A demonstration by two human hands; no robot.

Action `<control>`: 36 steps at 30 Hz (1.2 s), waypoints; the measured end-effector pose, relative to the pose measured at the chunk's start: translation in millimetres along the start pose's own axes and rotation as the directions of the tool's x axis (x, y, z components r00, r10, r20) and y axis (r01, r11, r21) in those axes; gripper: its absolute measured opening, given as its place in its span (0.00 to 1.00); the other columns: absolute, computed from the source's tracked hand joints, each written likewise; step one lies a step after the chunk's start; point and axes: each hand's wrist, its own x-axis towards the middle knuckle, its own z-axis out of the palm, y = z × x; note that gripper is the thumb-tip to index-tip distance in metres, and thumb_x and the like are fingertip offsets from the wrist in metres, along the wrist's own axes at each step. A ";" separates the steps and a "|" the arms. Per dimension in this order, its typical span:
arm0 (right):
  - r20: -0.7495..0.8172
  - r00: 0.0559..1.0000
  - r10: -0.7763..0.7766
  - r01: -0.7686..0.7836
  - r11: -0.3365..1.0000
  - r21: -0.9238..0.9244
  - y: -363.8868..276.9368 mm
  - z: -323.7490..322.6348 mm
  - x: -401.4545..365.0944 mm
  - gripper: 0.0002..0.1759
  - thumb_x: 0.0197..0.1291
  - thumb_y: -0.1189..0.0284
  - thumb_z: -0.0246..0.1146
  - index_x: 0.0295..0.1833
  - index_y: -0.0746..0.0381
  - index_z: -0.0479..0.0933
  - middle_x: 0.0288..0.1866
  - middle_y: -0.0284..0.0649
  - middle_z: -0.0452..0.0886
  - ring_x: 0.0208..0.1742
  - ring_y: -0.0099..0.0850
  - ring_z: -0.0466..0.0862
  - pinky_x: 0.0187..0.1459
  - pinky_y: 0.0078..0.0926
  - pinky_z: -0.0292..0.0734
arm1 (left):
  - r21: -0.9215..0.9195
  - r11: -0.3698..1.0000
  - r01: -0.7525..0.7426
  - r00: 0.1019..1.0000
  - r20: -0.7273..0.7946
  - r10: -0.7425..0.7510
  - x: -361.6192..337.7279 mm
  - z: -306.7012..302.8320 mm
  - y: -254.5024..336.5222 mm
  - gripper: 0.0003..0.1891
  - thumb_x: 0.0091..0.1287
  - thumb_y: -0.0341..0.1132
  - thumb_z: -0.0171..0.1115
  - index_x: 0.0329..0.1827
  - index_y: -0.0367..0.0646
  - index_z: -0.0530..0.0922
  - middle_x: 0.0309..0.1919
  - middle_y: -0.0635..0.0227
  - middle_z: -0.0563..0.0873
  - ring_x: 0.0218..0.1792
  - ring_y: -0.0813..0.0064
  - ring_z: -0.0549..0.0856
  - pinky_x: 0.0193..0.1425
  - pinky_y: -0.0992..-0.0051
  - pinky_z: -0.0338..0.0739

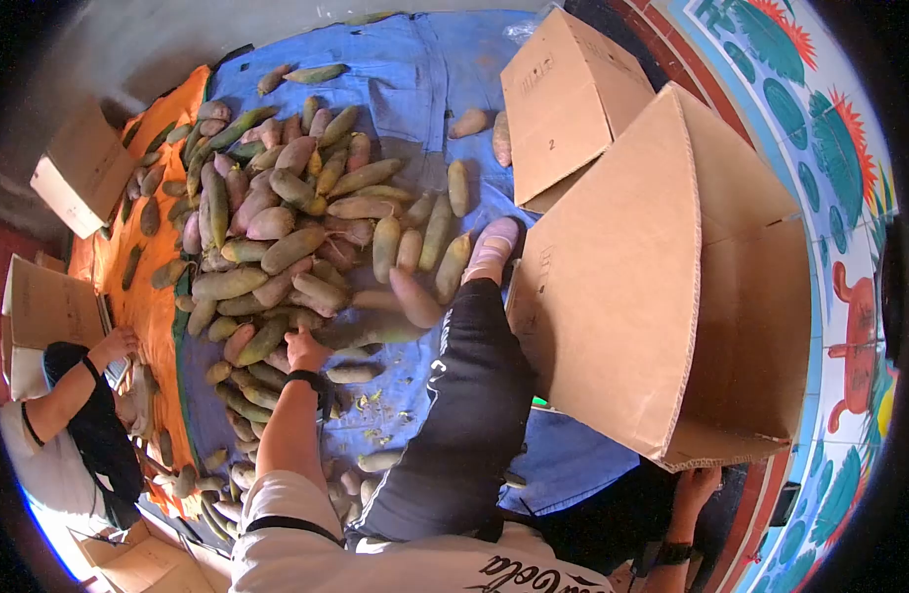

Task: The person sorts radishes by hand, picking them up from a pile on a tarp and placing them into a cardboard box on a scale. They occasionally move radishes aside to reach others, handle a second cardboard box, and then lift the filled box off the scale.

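Note:
My left hand [304, 351] is closed on the left end of a long green radish [371, 329], blurred by motion, above the right side of a big pile of green and pinkish radishes [272, 225]. A pink radish [415, 297] lies just beyond it. At the lower right, my right hand [699, 486] grips the near bottom edge of a large open cardboard box [603, 287]; its fingertips are hidden by the box. The box stands tilted, its opening facing right.
Another cardboard box [563, 104] stands behind the large one. The radishes lie on a blue sheet [395, 89] and an orange sheet [114, 259]. A co-worker [79, 425] is at the left, near more boxes [54, 306]. My leg [464, 395] extends across the blue sheet.

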 end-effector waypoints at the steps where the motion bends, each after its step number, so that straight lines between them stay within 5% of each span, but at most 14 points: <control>1: -0.001 1.000 0.009 -0.009 1.000 -0.005 -2.2 -2.3 -0.7 0.12 0.56 0.76 0.57 0.45 0.69 0.72 0.42 0.57 0.76 0.44 0.57 0.75 0.45 0.46 0.70 | 0.010 1.000 -0.009 1.000 0.023 0.008 -6.8 1.3 -1.9 0.49 0.43 0.45 0.76 0.67 0.45 0.57 0.59 0.45 0.66 0.59 0.52 0.72 0.60 0.67 0.73; 3: -0.019 1.000 0.017 -0.016 0.999 0.047 -15.4 -3.2 4.1 0.11 0.57 0.76 0.56 0.45 0.69 0.72 0.41 0.57 0.76 0.44 0.57 0.75 0.45 0.46 0.70 | 0.053 0.995 -0.083 0.996 -0.019 0.084 -8.3 17.5 -14.9 0.51 0.42 0.47 0.76 0.68 0.42 0.56 0.60 0.47 0.68 0.60 0.55 0.73 0.59 0.67 0.74; 6: -0.023 1.000 -0.018 0.019 0.997 0.078 -41.1 -12.9 20.6 0.10 0.59 0.76 0.55 0.44 0.69 0.72 0.41 0.57 0.76 0.43 0.57 0.75 0.45 0.45 0.70 | 0.087 0.989 -0.121 0.987 0.121 0.110 -26.8 19.4 -18.8 0.52 0.44 0.51 0.74 0.68 0.36 0.54 0.52 0.52 0.79 0.53 0.58 0.79 0.54 0.66 0.76; 10: -0.082 0.996 -0.038 0.045 0.995 0.086 -36.5 -6.8 19.0 0.09 0.60 0.76 0.54 0.43 0.69 0.73 0.39 0.52 0.76 0.41 0.51 0.76 0.43 0.40 0.72 | 0.091 0.977 -0.194 0.977 0.108 0.184 -56.6 29.8 -24.6 0.43 0.48 0.57 0.68 0.60 0.33 0.67 0.42 0.53 0.84 0.47 0.60 0.83 0.52 0.66 0.77; 12: -0.096 0.995 -0.041 0.052 0.992 0.117 -49.2 -13.1 23.9 0.07 0.61 0.76 0.53 0.42 0.68 0.74 0.37 0.49 0.76 0.38 0.47 0.77 0.41 0.37 0.73 | -0.059 0.979 -0.198 0.928 0.310 0.206 -68.8 31.7 -22.8 0.35 0.50 0.59 0.65 0.47 0.32 0.76 0.31 0.55 0.86 0.36 0.62 0.86 0.45 0.67 0.80; 13: -0.106 0.994 -0.033 0.046 0.992 0.120 -52.4 -14.4 24.0 0.07 0.61 0.76 0.53 0.42 0.68 0.74 0.37 0.49 0.76 0.38 0.47 0.77 0.41 0.37 0.73 | -0.218 0.966 -0.140 0.910 0.355 0.213 -78.3 31.0 -22.6 0.32 0.54 0.59 0.63 0.37 0.31 0.79 0.23 0.57 0.85 0.25 0.65 0.86 0.32 0.68 0.81; 15: -0.086 0.996 -0.010 0.024 0.985 0.168 -55.8 -17.2 22.9 0.06 0.61 0.76 0.54 0.40 0.68 0.73 0.37 0.48 0.76 0.37 0.46 0.77 0.41 0.36 0.73 | -0.321 0.946 -0.050 0.904 0.389 0.179 -83.4 37.4 -20.5 0.30 0.56 0.57 0.61 0.35 0.30 0.79 0.25 0.55 0.85 0.22 0.67 0.85 0.24 0.69 0.79; 19: -0.097 0.995 0.008 0.016 0.971 0.239 -57.5 -21.1 21.1 0.05 0.58 0.78 0.56 0.39 0.68 0.74 0.39 0.49 0.77 0.39 0.47 0.77 0.42 0.38 0.73 | -0.551 0.834 0.022 0.917 0.344 0.203 -100.4 33.3 -26.3 0.28 0.58 0.55 0.61 0.34 0.30 0.79 0.22 0.58 0.83 0.17 0.67 0.82 0.20 0.70 0.76; 21: -0.127 0.992 0.022 0.010 0.968 0.249 -54.0 -19.5 18.3 0.05 0.58 0.78 0.56 0.39 0.68 0.74 0.39 0.49 0.77 0.39 0.47 0.77 0.42 0.38 0.73 | -0.815 0.574 0.074 0.916 0.283 0.284 -111.5 26.1 -36.4 0.25 0.58 0.53 0.62 0.34 0.32 0.79 0.19 0.64 0.79 0.14 0.71 0.77 0.19 0.72 0.73; 25: -0.178 0.984 0.008 0.039 0.965 0.259 -54.2 -22.1 13.8 0.05 0.58 0.78 0.57 0.39 0.67 0.74 0.39 0.48 0.77 0.40 0.47 0.77 0.42 0.37 0.74 | -0.895 0.433 -0.109 0.962 0.015 0.273 -173.7 -40.0 -25.0 0.21 0.58 0.50 0.64 0.35 0.36 0.79 0.21 0.70 0.77 0.15 0.76 0.73 0.17 0.76 0.68; 29: -0.227 0.974 0.021 0.044 0.960 0.278 -51.4 -23.9 11.4 0.05 0.57 0.78 0.57 0.39 0.66 0.74 0.39 0.48 0.77 0.39 0.45 0.78 0.42 0.35 0.74 | -0.853 0.256 -0.455 0.861 -0.348 0.371 -233.6 -106.8 -2.0 0.27 0.58 0.53 0.63 0.46 0.33 0.77 0.32 0.67 0.80 0.28 0.80 0.77 0.27 0.78 0.71; 31: -0.241 0.970 0.040 0.037 0.952 0.303 -50.3 -23.8 10.4 0.05 0.57 0.78 0.57 0.39 0.66 0.74 0.39 0.48 0.77 0.39 0.45 0.78 0.42 0.35 0.74 | -0.853 0.251 -0.457 0.860 -0.352 0.370 -273.6 -144.5 18.4 0.35 0.58 0.54 0.63 0.58 0.31 0.70 0.50 0.59 0.78 0.51 0.74 0.74 0.54 0.74 0.69; 33: -0.254 0.965 0.064 0.023 0.946 0.323 -48.7 -23.4 9.6 0.05 0.57 0.78 0.57 0.39 0.66 0.74 0.38 0.48 0.77 0.39 0.45 0.78 0.41 0.35 0.74 | -0.824 0.142 -0.548 0.800 -0.467 0.378 -274.3 -153.0 30.8 0.38 0.59 0.55 0.63 0.61 0.29 0.66 0.54 0.57 0.75 0.56 0.71 0.72 0.63 0.72 0.61; 36: -0.280 0.957 0.068 0.035 0.936 0.350 -46.8 -23.7 9.0 0.05 0.56 0.77 0.58 0.38 0.66 0.74 0.37 0.47 0.78 0.38 0.45 0.79 0.40 0.35 0.75 | -0.743 0.181 -0.645 0.723 -0.516 0.460 -291.4 -180.3 59.5 0.39 0.60 0.53 0.61 0.63 0.28 0.64 0.57 0.54 0.73 0.58 0.69 0.71 0.64 0.71 0.61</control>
